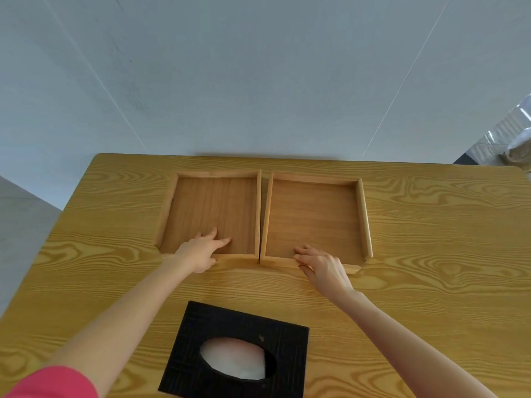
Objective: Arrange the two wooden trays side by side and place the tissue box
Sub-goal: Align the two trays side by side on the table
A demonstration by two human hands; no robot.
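while both hands reach forward across the wooden table, the two wooden trays lie side by side near its far edge, just in front of the pale wall. the left tray and the right tray meet at their near corners, with a thin wedge-shaped gap widening toward the far side. the left hand rests over the left tray's near rim, fingers spread and laid flat on the tray floor — open, gripping nothing that can be seen. the right hand lies across the near rim of the right tray, fingertips just over the edge onto the tray floor and the thumb pressed against the outside of the rim — a loose pinch on that rim. the black tissue box sits on the table on the near side of the trays, well apart from them and between the two forearms, with white tissue showing through its oval opening. a pink sleeve covers the left upper arm, nearer than the box.
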